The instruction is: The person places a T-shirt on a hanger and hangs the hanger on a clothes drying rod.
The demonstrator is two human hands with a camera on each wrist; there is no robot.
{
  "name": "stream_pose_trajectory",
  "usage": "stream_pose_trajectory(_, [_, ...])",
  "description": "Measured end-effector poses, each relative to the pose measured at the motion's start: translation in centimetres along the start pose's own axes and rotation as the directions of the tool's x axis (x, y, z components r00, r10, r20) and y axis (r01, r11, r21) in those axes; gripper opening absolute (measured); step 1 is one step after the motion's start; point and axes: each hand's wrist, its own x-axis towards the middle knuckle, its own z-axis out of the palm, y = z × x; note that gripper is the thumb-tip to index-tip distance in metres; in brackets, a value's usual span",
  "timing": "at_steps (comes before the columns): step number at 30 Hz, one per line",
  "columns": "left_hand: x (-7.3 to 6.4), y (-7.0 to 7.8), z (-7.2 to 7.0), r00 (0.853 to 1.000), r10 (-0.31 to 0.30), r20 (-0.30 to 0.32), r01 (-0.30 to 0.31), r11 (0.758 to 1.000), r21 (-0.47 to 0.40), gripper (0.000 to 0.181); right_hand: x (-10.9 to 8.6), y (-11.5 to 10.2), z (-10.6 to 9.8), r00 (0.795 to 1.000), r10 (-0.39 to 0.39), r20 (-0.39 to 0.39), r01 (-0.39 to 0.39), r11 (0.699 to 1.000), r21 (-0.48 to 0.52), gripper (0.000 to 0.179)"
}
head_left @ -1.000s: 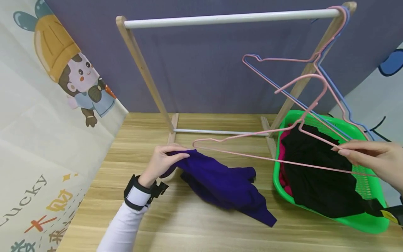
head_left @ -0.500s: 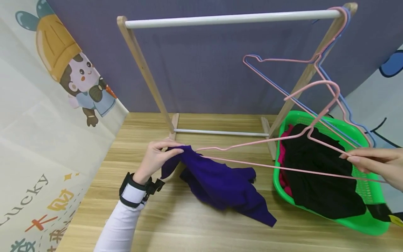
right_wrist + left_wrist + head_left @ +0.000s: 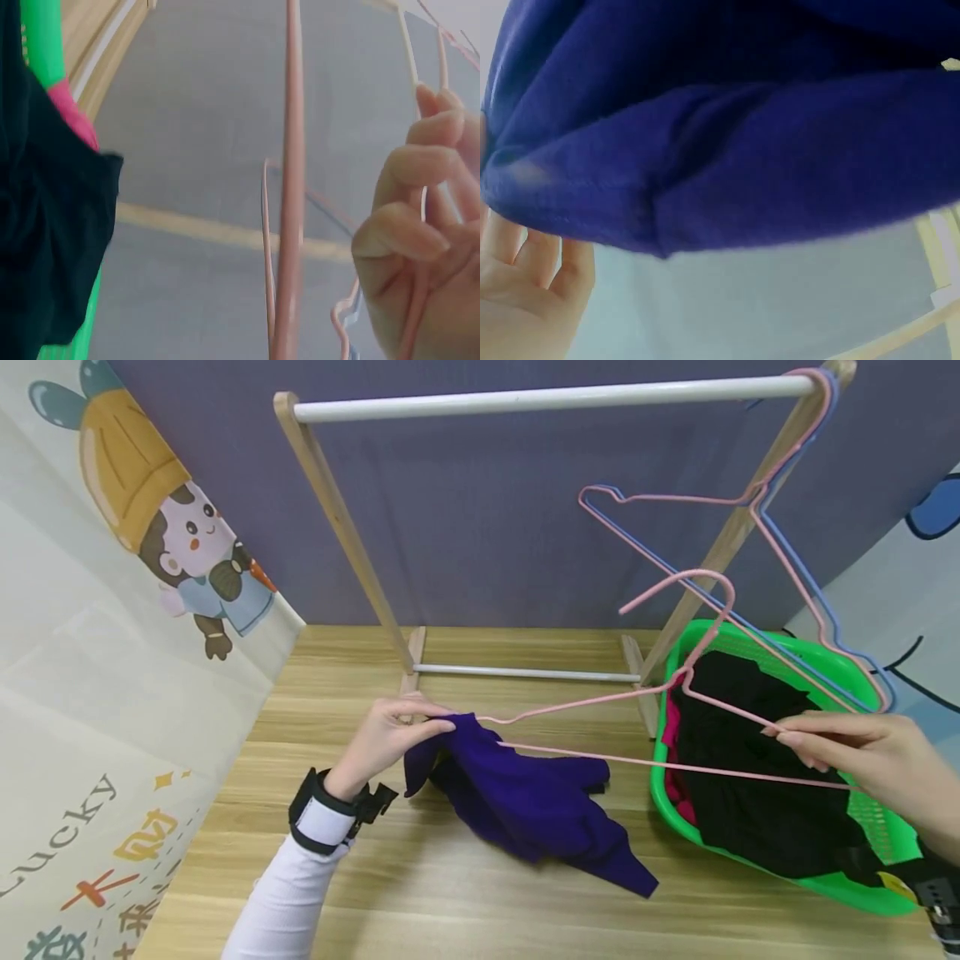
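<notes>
My left hand [image 3: 384, 745] pinches the upper edge of a dark purple garment [image 3: 528, 806], thumb over the cloth. Lower parts of the garment lie crumpled on the wooden table. In the left wrist view its seamed edge [image 3: 795, 165] fills much of the frame, with fingers showing below. My right hand [image 3: 881, 760] grips one shoulder of a pink wire hanger [image 3: 686, 677], hook pointing up and left. The hanger's far end passes into the garment's edge beside my left fingers, its tip hidden by cloth. In the right wrist view, curled fingers [image 3: 420, 169] wrap the pink wire.
A rack with a white top rail [image 3: 525, 402] and wooden legs stands behind. Pink and blue hangers [image 3: 798, 572] hang at its right end. Below them a green basket [image 3: 660, 789] holds black clothing [image 3: 757, 785] and a pink-red piece [image 3: 675, 793].
The hanger has moved left and down, its far end now overlapped by the purple cloth. The left hand keeps its pinch, having shifted slightly left, then back right.
</notes>
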Motion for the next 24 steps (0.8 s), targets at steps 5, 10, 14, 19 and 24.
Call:
stream_pose_trajectory(5, [0.2, 0.5, 1.2, 0.998, 0.042, 0.037, -0.045, 0.994, 0.102, 0.012, 0.5, -1.5, 2.0, 0.994, -0.097, 0.04, 0.097, 0.995, 0.016, 0.025])
stream_pose_trajectory(10, [0.2, 0.8, 2.2, 1.0, -0.004, -0.025, 0.008, 0.99, 0.143, 0.013, 0.7, -1.9, 3.9, 0.994, -0.108, -0.011, 0.108, 0.994, 0.023, 0.025])
stream_pose_trajectory(14, [0.1, 0.9, 2.5, 0.997, -0.02, -0.08, 0.031, 0.99, 0.137, 0.014, 0.6, -1.8, 5.2, 0.997, -0.069, -0.034, 0.07, 0.997, 0.022, 0.023])
stream_pose_trajectory(19, [0.4, 0.9, 2.8, 0.998, 0.019, -0.066, -0.013, 0.996, 0.083, 0.015, 0.7, -2.3, 6.9, 0.998, -0.06, -0.017, 0.061, 0.995, 0.082, 0.021])
stream_pose_trajectory(24, [1.0, 1.7, 3.5, 0.999, -0.002, 0.036, 0.005, 0.997, -0.074, 0.016, 0.8, -2.9, 8.9, 0.999, -0.036, 0.018, 0.033, 0.99, 0.14, 0.018])
